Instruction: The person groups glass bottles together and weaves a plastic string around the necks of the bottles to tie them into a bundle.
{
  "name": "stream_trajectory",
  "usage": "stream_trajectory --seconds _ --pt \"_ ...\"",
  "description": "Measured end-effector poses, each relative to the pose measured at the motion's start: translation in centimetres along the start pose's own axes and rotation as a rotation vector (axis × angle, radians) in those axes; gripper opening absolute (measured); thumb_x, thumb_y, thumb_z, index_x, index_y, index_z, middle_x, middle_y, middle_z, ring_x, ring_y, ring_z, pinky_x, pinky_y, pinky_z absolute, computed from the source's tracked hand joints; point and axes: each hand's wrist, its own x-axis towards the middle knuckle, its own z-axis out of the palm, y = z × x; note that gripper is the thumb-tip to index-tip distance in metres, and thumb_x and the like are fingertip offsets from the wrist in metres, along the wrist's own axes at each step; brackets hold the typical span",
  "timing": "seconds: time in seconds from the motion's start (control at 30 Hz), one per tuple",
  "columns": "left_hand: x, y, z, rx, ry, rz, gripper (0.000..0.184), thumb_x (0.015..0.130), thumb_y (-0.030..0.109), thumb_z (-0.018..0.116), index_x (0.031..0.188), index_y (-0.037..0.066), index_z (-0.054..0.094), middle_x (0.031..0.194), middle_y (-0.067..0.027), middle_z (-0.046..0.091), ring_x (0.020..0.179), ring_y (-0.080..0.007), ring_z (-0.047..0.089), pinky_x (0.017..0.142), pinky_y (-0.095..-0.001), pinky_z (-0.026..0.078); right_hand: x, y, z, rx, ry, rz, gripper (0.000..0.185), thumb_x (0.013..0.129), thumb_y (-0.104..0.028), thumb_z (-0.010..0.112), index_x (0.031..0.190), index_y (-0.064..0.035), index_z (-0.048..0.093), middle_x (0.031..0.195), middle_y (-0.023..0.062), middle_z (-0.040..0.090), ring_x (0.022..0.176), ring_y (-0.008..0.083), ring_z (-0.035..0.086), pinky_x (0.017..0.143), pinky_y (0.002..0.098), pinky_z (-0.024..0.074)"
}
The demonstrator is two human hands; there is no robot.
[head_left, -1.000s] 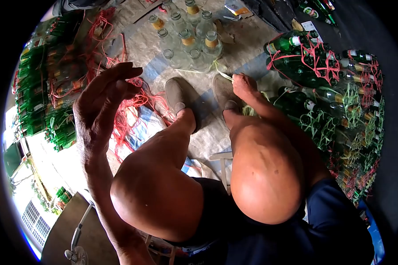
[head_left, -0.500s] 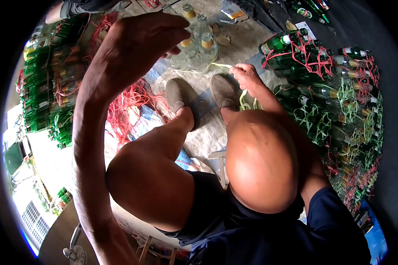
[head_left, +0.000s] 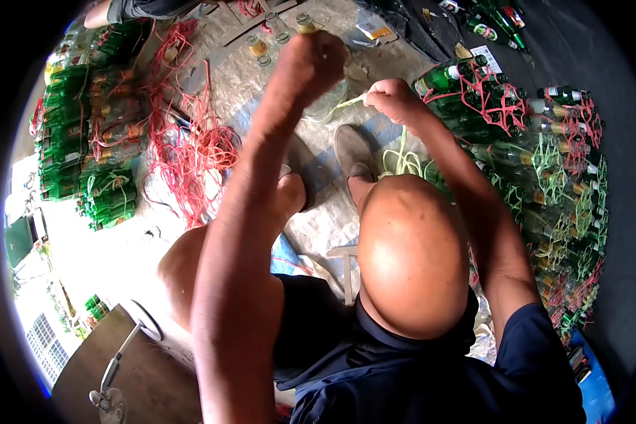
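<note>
Held pale string in right hand, fingers clamped on it, stretched toward clear bottles standing on the floor. Showed left hand over the bottles, fingers curled together; could not tell whether on string. Judged as drawing string about the bottles; seemed to call for steady tension.

The strap is pale yellow-green, the clear bottles wear golden neck bands; the twine is pinkish red, the left stack mostly green, the right stack dark green under pinkish-red and pale green ties. Blue bands cross the grey-beige sheet; the shoe is brown-grey
</note>
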Motion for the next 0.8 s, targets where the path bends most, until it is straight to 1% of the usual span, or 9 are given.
stream_trajectory --seconds 0.13,0.2,0.3,0.4,0.43,0.57,0.6,0.67,0.8 --pt "-3.4 -2.5 7.1 -0.046 0.496 -0.044 0.023 0.096 0.011 0.065 0.112 -0.005 0.069 0.101 -0.0186 0.078 0.080 -0.0255 0.079 0.069 -0.0354 0.062 1.2 0.0 -0.8 -0.089 0.048 -0.152 0.028 0.085 -0.022 0.070 0.068 -0.0005 0.063 0.061 0.0036 0.056 0.060 0.0117 0.051 0.057 0.0356 0.0435" --pt "-4.8 -2.9 9.3 -0.090 0.513 -0.140 0.036 0.092 0.007 0.065 0.125 -0.005 0.064 0.115 -0.0274 0.074 0.091 -0.0359 0.078 0.080 -0.0399 0.061 1.4 -1.6 -0.9 -0.164 0.043 -0.073 0.024 0.087 -0.021 0.070 0.075 -0.0001 0.067 0.064 0.0012 0.058 0.063 0.0108 0.052 0.058 0.0336 0.0441" --pt "-6.3 -2.1 11.2 0.005 0.517 -0.256 0.044 0.091 0.009 0.065 0.132 -0.006 0.060 0.116 -0.0315 0.071 0.108 -0.0471 0.070 0.091 -0.0487 0.057 2.2 -2.2 -1.3 -0.185 0.000 -0.052 0.021 0.091 -0.019 0.069 0.085 0.0009 0.072 0.070 -0.0029 0.058 0.067 0.0080 0.050 0.061 0.0294 0.0425" --pt "-6.2 -3.1 13.2 0.005 0.536 -0.355 0.057 0.091 0.011 0.065 0.143 -0.008 0.050 0.109 -0.0322 0.071 0.101 -0.0481 0.070 0.088 -0.0504 0.056 2.8 -2.8 -1.1 -0.161 -0.033 -0.070 0.018 0.091 -0.015 0.068 0.084 0.0008 0.072 0.071 -0.0027 0.059 0.067 0.0079 0.052 0.061 0.0289 0.0432" --pt "-6.0 -3.2 13.1 -0.048 0.442 -0.405 0.066 0.090 0.005 0.062 0.150 -0.011 0.038 0.137 -0.0358 0.057 0.116 -0.0512 0.062 0.096 -0.0519 0.053 2.8 -3.2 -1.1 -0.192 -0.048 -0.088 0.017 0.091 -0.014 0.067 0.085 0.0012 0.071 0.071 -0.0022 0.060 0.068 0.0081 0.052 0.061 0.0293 0.0438" --pt "-4.7 -4.2 13.9 -0.046 0.522 -0.380 0.075 0.092 0.006 0.060 0.156 -0.008 0.025 0.153 -0.0358 0.040 0.128 -0.0548 0.053 0.105 -0.0530 0.049 3.6 -4.3 -1.0 -0.339 -0.064 -0.204 0.015 0.090 -0.011 0.066 0.085 0.0027 0.070 0.070 0.0008 0.062 0.068 0.0087 0.055 0.062 0.0313 0.0463" --pt "-4.4 -4.2 14.1 -0.073 0.543 -0.401 0.075 0.092 0.007 0.061 0.156 -0.008 0.026 0.150 -0.0365 0.043 0.129 -0.0539 0.053 0.106 -0.0522 0.048 3.9 -4.5 -0.9 -0.381 -0.056 -0.243 0.015 0.090 -0.011 0.066 0.085 0.0031 0.070 0.070 0.0017 0.063 0.069 0.0087 0.055 0.062 0.0318 0.0469" --pt "-3.4 -4.3 14.2 -0.125 0.588 -0.440 0.075 0.092 0.009 0.063 0.156 -0.008 0.028 0.144 -0.0379 0.050 0.130 -0.0520 0.053 0.107 -0.0506 0.046 4.5 -5.0 -0.7 -0.500 -0.067 -0.283 0.015 0.089 -0.011 0.065 0.084 0.0024 0.068 0.069 0.0067 0.063 0.067 0.0129 0.058 0.062 0.0345 0.0483" --pt "-2.2 -5.6 14.9 -0.119 0.646 -0.361 0.069 0.093 0.005 0.057 0.155 -0.004 0.028 0.154 -0.0361 0.037 0.133 -0.0545 0.050 0.108 -0.0539 0.045 4.4 -7.5 0.0 -0.691 -0.019 -0.392 0.014 0.087 -0.011 0.062 0.081 0.0008 0.064 0.070 0.0172 0.064 0.065 0.0288 0.064 0.063 0.0415 0.0498"
